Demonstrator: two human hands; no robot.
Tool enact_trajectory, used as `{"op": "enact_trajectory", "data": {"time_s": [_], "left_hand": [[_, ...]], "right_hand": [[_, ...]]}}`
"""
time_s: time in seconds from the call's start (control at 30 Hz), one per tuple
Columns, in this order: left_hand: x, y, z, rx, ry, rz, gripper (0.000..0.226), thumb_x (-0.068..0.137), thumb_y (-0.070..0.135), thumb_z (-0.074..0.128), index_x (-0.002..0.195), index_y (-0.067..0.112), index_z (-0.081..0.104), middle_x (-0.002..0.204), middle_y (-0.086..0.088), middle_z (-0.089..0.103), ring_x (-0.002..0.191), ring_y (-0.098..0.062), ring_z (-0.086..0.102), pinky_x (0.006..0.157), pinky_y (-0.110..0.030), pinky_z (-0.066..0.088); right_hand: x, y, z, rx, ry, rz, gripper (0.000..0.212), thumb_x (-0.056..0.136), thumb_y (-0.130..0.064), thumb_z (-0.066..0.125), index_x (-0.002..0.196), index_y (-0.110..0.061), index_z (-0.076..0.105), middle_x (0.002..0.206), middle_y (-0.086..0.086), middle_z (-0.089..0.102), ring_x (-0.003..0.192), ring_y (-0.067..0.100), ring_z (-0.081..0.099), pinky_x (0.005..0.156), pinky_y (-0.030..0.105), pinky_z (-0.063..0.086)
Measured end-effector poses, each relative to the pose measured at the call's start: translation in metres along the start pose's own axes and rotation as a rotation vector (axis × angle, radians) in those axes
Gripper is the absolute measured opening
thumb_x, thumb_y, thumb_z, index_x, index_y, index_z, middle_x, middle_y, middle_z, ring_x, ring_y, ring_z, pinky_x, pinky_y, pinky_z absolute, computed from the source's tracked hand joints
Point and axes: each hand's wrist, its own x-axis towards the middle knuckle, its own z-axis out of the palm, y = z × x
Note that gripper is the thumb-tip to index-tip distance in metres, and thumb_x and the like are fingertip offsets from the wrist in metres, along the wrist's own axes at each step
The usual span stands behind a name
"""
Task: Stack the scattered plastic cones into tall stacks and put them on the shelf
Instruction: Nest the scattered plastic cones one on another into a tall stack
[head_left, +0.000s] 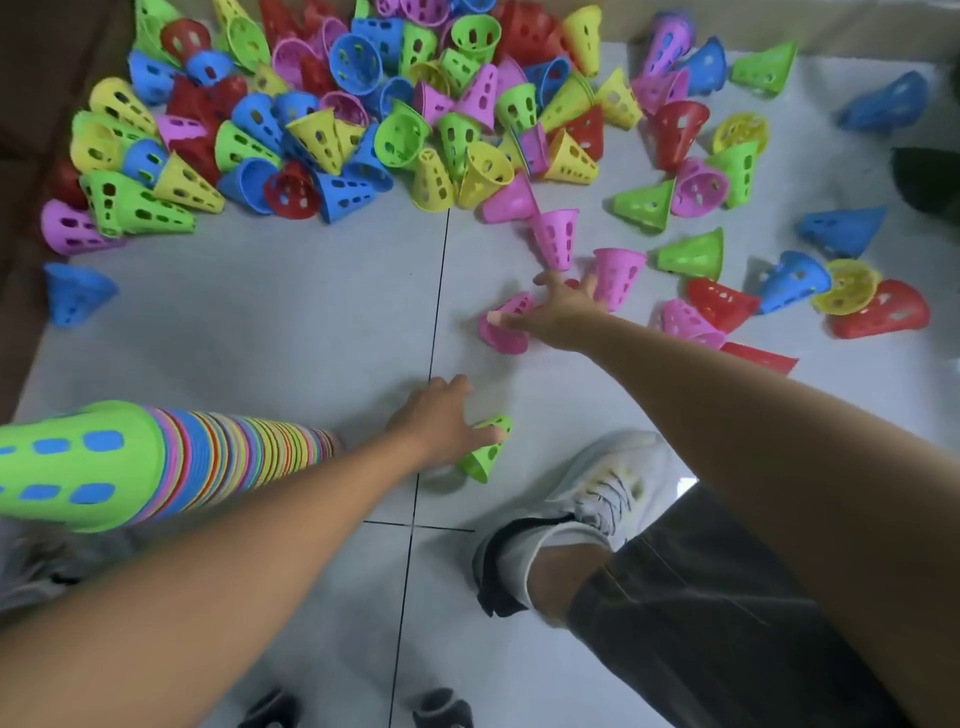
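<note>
Pale grey tiled floor (260, 322), crossed by one dark grout line running up the middle and one short cross line near the bottom. Heaped along the far edge: a dense pile of perforated plastic cones (332, 109) in five colours (red, blue, green, yellow, pink), too many and too overlapped to count. Scattered to the right, well apart from each other: at least three blue, three green, three red and two yellow cones. One lone blue cone (75, 293) at the far left.

Left hand (441, 421): reached forward, fingers curled over one small green cone (488, 447) lying on its side on the floor, just ahead of a white shoe (597, 488). Tucked along the left forearm: one long stack of nested cones (156, 462), striped in many colours, ending near the camera in a large green cone with blue showing through its slots.

Right hand (561, 312): stretched further out, fingers spread; thumb and a finger touching one pink cone (506, 325) lying on the floor; whether pinched or merely touched, cannot tell. Just beyond the fingertips: two upright-tilted pink cones (618, 278), side by side, and one more pink cone (688, 322) to the right of the wrist.

Lower right: one bent leg in dark trousers (701, 613). No shelf in view.
</note>
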Motion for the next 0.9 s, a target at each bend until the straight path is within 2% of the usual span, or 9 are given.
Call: {"op": "enact_trajectory", "data": {"time_s": [0.13,0.27,0.37,0.47,0.6,0.7,0.77,0.83,0.9], "left_hand": [[0.005,0.003,0.015,0.024,-0.029,0.057,0.078,0.071,0.063,0.079,0.130,0.020,0.051,0.127,-0.006,0.049,0.117,-0.027,0.053,0.100,-0.041,0.046],[0.005,0.001,0.023,0.137,-0.019,0.113,0.063,0.078,0.051,0.076,0.124,0.016,0.050,0.118,-0.008,0.052,0.109,-0.031,0.055,0.090,-0.042,0.049],[0.004,-0.001,0.019,0.164,0.007,0.105,0.056,0.083,0.044,0.071,0.124,0.012,0.051,0.118,-0.011,0.057,0.108,-0.033,0.057,0.083,-0.037,0.047],[0.001,-0.005,0.008,0.116,0.053,0.079,0.050,0.082,0.044,0.072,0.118,0.014,0.054,0.117,-0.010,0.059,0.108,-0.032,0.058,0.087,-0.038,0.049],[-0.010,-0.010,-0.012,-0.015,0.121,0.053,0.047,0.081,0.044,0.075,0.114,0.015,0.057,0.115,-0.007,0.059,0.106,-0.029,0.059,0.084,-0.036,0.048],[-0.021,-0.011,-0.027,-0.064,0.183,0.058,0.045,0.079,0.046,0.077,0.110,0.018,0.060,0.110,-0.003,0.062,0.100,-0.026,0.060,0.082,-0.036,0.049],[-0.030,-0.011,-0.036,-0.106,0.220,0.055,0.041,0.077,0.047,0.077,0.103,0.021,0.060,0.105,-0.001,0.065,0.096,-0.024,0.061,0.080,-0.036,0.051],[-0.038,-0.009,-0.043,-0.159,0.250,0.047,0.038,0.075,0.047,0.077,0.100,0.024,0.060,0.103,0.001,0.067,0.095,-0.022,0.063,0.082,-0.037,0.053],[-0.048,-0.006,-0.050,-0.205,0.278,0.044,0.037,0.074,0.047,0.077,0.100,0.025,0.061,0.102,0.002,0.067,0.098,-0.020,0.063,0.085,-0.040,0.053]], "right_hand": [[0.008,-0.008,0.011,-0.001,0.060,-0.048,0.109,0.059,-0.085,0.069,0.149,-0.039,0.030,0.159,0.010,0.007,0.144,0.045,0.015,0.111,0.056,0.032],[0.016,-0.015,0.020,-0.241,0.053,-0.113,0.102,0.061,-0.084,0.063,0.147,-0.042,0.027,0.162,0.008,-0.005,0.144,0.046,0.012,0.099,0.063,0.046],[0.017,-0.019,0.026,-0.348,0.081,-0.111,0.080,0.076,-0.072,0.065,0.141,-0.040,0.031,0.154,0.012,0.011,0.133,0.042,0.026,0.085,0.053,0.052],[0.017,-0.019,0.029,-0.456,0.125,-0.150,0.064,0.088,-0.049,0.066,0.140,-0.037,0.031,0.149,0.013,0.017,0.127,0.041,0.031,0.071,0.044,0.047],[0.014,-0.015,0.024,-0.544,0.103,-0.189,0.066,0.092,-0.033,0.064,0.146,-0.036,0.027,0.153,0.014,0.013,0.123,0.043,0.039,0.072,0.044,0.048],[0.014,-0.014,0.020,-0.581,0.103,-0.207,0.066,0.092,-0.041,0.062,0.147,-0.033,0.025,0.148,0.015,0.019,0.117,0.042,0.044,0.073,0.045,0.050],[0.013,-0.013,0.019,-0.623,0.122,-0.241,0.064,0.093,-0.049,0.061,0.144,-0.039,0.022,0.141,0.012,0.021,0.115,0.039,0.044,0.073,0.043,0.050],[0.010,-0.011,0.019,-0.721,0.124,-0.290,0.053,0.099,-0.048,0.055,0.136,-0.051,0.017,0.136,0.007,0.018,0.121,0.038,0.040,0.080,0.040,0.051],[0.007,-0.008,0.020,-0.768,0.124,-0.321,0.049,0.103,-0.043,0.049,0.141,-0.051,0.019,0.141,0.008,0.019,0.126,0.038,0.038,0.088,0.040,0.051]]}}
